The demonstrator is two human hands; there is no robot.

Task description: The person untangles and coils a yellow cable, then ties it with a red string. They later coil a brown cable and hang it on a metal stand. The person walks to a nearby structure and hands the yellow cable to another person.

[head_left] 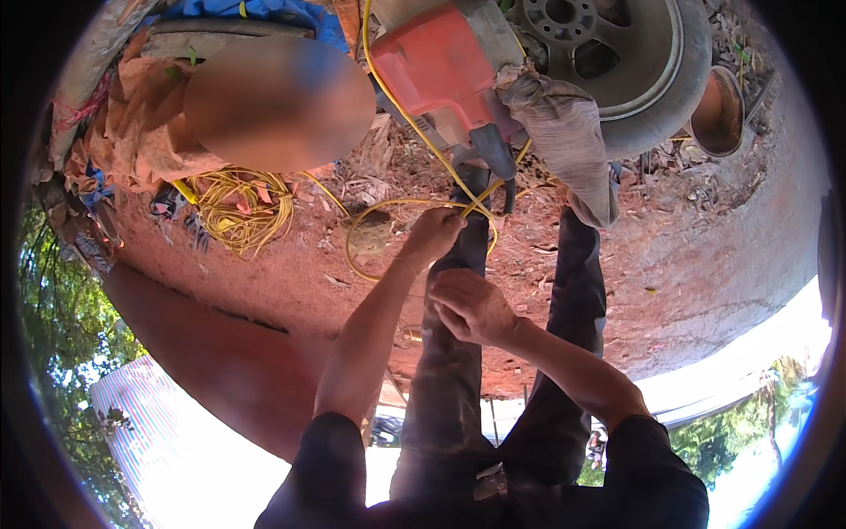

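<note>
My left hand [434, 236] is pinched on a thin yellow cord [349, 240] above my left leg. The cord makes a wide loop on the ground and crosses itself near the fingertips. Lower down, over the same leg, my right hand [471, 306] is held with curled fingers; anything inside them is hidden. Beyond the hands stands a red machine [436, 66] with a dark handle-like part [493, 152], and the cord runs up along its left side. A greyish, dirty cloth [560, 123] hangs to the right of it.
A coil of yellow cord [242, 216] lies on the reddish dirt at left, near a crumpled brown sheet [145, 115]. A wheel with its tyre [656, 123] lies at the far right beside a rusty round container [718, 110]. An oval patch at upper left is blurred.
</note>
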